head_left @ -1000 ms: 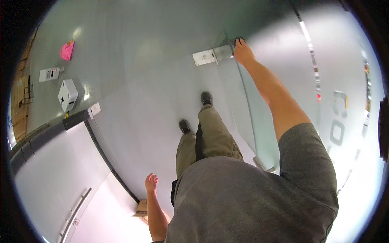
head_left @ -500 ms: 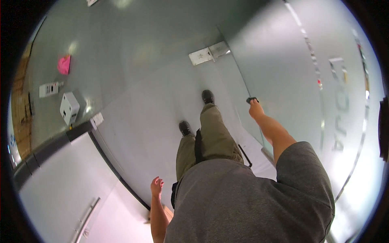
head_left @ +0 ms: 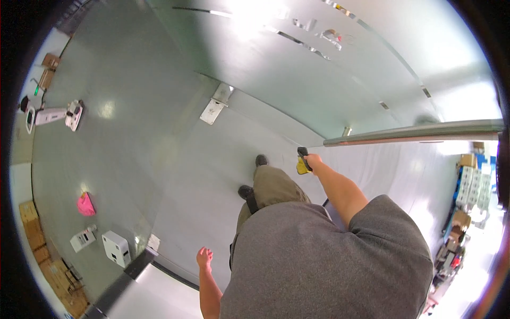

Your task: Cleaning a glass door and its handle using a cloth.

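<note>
My right hand is closed around a black and yellow handheld thing, whose kind I cannot make out. That hand is held out in front of me, near the end of a long metal bar handle on a frosted glass door; whether it touches the door does not show. Low at my left side hangs my left hand, its fingers loosely bent and nothing visible in them.
A metal door fitting lies at the glass's bottom corner. On the grey floor to the left are a white box-shaped device, a smaller white device and a pink bag. Cardboard boxes line the far left; stacked goods stand right.
My view has turned right, bringing the bar handle and the stacked goods into sight. The thing in my right hand now shows its yellow part. My left hand stays low.
</note>
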{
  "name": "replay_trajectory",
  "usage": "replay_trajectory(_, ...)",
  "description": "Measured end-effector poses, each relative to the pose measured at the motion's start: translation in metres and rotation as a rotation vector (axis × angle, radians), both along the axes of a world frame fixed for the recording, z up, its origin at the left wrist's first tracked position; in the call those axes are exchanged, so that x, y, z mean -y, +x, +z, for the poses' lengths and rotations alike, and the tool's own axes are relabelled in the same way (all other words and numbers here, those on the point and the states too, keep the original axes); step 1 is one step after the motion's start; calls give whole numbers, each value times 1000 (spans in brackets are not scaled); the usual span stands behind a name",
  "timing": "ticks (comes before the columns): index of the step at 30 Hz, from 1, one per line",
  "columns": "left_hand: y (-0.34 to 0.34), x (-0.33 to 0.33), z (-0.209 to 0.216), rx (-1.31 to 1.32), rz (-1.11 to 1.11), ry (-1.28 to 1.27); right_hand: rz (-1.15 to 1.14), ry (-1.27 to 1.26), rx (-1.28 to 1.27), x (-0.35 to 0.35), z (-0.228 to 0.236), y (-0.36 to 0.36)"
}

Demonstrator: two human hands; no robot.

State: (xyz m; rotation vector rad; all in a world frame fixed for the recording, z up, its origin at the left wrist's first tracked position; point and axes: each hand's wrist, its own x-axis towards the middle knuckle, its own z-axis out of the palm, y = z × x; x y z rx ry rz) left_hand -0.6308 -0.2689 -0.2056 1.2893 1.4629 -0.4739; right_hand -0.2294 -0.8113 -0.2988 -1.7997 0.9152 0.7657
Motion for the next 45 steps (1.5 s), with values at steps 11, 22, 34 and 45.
replay_trajectory(11,119,-4,35,144,-336,106,-1117,492,46,5,14,24)
replay_trajectory(22,75,-14,53,63,-467,287,-1551,506,307,-28,-61,125)
replay_trajectory(34,66,-89,60,-63,-411,168,-1507,1047,285,-245,53,250)
replay_trajectory(45,189,-230,-38,183,-362,10,-1063,1042,544,-209,198,152)
